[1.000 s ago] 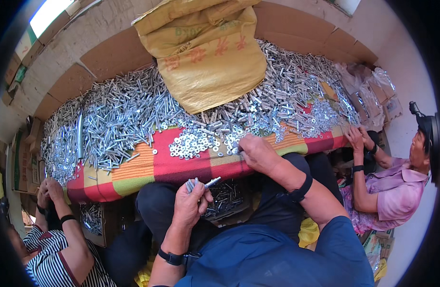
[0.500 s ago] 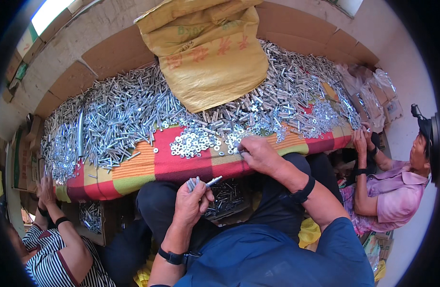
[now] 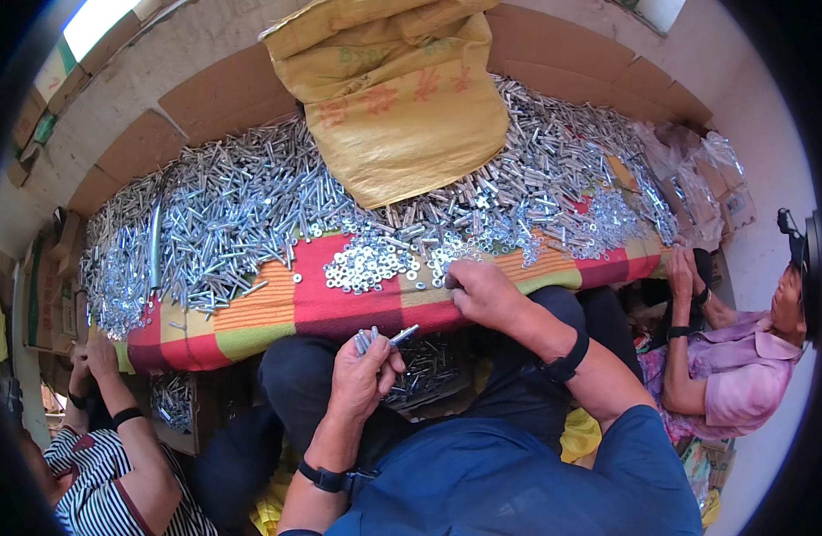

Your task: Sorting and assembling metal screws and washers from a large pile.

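Note:
My left hand (image 3: 364,380) is closed around several silver expansion bolts (image 3: 404,335), held over my lap in front of the table edge. Their ends stick out past the thumb and fingers. My right hand (image 3: 484,295) rests at the cloth's near side, beside the small nuts (image 3: 456,252), its fingers curled in. Whatever those fingers hold is hidden. Just left of it lies a heap of flat round washers (image 3: 362,266) on the checked cloth (image 3: 331,313). Behind stretches a wide pile of loose metal bolts and sleeves (image 3: 241,205).
A yellow woven sack (image 3: 411,143) lies over the pile's middle. Below the table edge stand a box of bolts (image 3: 433,368) and another box of metal parts (image 3: 172,400). Co-workers' hands are at the left end (image 3: 96,357) and right end (image 3: 683,272) of the table.
My right hand has shifted slightly, its fingers curled in further. My left hand keeps the bolts in place. The left co-worker's hands have drawn together and lower.

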A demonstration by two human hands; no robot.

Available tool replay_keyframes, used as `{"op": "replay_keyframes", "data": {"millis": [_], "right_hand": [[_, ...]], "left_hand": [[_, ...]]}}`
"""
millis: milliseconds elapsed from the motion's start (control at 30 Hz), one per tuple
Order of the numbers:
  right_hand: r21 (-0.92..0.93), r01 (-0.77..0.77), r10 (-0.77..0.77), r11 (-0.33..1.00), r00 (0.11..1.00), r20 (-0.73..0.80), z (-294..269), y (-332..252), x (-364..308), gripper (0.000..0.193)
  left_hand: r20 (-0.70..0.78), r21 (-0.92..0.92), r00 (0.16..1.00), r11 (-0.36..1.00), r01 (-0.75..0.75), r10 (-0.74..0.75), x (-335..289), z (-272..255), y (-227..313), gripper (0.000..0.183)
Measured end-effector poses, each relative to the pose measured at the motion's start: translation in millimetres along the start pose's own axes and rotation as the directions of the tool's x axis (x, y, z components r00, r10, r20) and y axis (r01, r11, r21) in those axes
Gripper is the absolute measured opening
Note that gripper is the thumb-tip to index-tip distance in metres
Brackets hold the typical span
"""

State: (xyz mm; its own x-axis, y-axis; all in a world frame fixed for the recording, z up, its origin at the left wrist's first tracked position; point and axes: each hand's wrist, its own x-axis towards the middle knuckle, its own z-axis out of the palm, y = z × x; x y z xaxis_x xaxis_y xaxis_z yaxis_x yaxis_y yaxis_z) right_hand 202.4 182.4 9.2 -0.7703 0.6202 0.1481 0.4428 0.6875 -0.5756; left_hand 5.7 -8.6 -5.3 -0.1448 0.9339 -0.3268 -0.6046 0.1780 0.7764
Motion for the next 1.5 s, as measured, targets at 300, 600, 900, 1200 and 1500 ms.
{"op": "replay_keyframes", "data": {"millis": [300,600,900,1200,1500], "right_hand": [[0.818,-0.447,0.206,0.361,0.894,0.398,-2,-70,0,0.012],[0.878,-0.461,0.199,0.131,0.880,0.432,14,-62,-1,0.013],[0.753,-0.249,0.161,0.609,0.969,0.190,14,-82,-2,0.013],[-0.071,-0.083,0.067,0.994,0.976,-0.206,38,-30,42,0.014],[-0.125,-0.013,0.005,0.992,0.998,-0.065,32,-15,55,0.018]], "left_hand": [[-0.031,-0.083,0.999,0.997,-0.011,0.009,-2,1,4,0.022],[-0.043,-0.066,0.999,0.998,-0.012,0.010,-3,-2,4,0.021],[-0.082,-0.070,0.996,0.997,-0.026,0.021,-4,-4,3,0.021],[-0.114,-0.091,0.993,0.995,-0.044,0.034,-2,-1,6,0.022],[-0.121,-0.090,0.992,0.995,-0.037,0.026,-3,0,7,0.022]]}}
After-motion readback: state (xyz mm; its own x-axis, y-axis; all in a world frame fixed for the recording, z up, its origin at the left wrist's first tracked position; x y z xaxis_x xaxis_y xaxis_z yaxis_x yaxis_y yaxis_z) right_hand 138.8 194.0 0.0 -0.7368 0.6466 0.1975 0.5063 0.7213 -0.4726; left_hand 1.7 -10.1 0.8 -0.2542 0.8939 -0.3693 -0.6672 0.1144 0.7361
